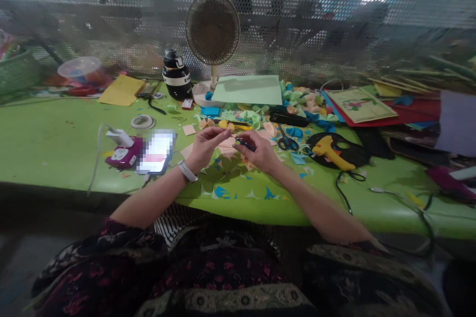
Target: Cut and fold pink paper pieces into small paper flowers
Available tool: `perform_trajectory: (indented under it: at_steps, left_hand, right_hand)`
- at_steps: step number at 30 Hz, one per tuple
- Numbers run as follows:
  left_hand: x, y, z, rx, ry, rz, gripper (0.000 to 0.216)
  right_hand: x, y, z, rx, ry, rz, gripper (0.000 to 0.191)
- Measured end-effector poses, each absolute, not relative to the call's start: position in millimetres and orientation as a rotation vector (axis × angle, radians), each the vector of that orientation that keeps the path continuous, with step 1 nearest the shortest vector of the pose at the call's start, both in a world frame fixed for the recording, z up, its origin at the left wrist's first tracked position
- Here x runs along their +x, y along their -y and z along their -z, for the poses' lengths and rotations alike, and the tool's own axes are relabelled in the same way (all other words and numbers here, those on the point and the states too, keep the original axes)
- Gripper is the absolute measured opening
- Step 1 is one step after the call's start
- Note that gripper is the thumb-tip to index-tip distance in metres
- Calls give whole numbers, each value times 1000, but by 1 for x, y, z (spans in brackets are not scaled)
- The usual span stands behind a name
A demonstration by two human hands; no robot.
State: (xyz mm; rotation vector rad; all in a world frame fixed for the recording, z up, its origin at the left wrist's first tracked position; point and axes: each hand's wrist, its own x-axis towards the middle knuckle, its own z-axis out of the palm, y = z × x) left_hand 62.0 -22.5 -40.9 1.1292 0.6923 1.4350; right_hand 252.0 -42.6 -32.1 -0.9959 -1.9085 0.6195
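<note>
- The green desk point(55, 138) runs wide, its near edge just before the person.
- A fan point(212, 29) stands at the far edge; a yellow glue gun point(332, 152) lies to the right.
- Paper scraps point(226, 178) litter the near edge, under both hands.
- Left hand point(206, 146) pinches shut on something too small to tell.
- Right hand point(260, 151) clamps a small dark blue piece point(245, 144), long axis pointing left; the fingertips nearly meet.

The small dark piece point(246, 144) in the right hand point(260, 151) is too tiny to identify.

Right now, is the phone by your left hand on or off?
On. The phone lies flat on the green table with its screen glowing bright, just left of the left hand.
</note>
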Motion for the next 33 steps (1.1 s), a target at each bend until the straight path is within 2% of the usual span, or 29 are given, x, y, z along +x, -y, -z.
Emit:
perform_trajectory:
  at_steps: [11, 27, 33]
  left_hand:
    - [63, 25, 39, 1182, -725, -1493, 28]
    - [62, 24, 38, 1272, -745, -1504, 28]
    - [61, 21, 41, 1312, -761, -1492, 30]
  right_hand:
    - [254, 39, 32, -952, 1955, -479, 42]
    - [256, 37, 35, -895, 1999, -342, 21]
    - [259, 33, 36, -851, 2019, -278, 24]
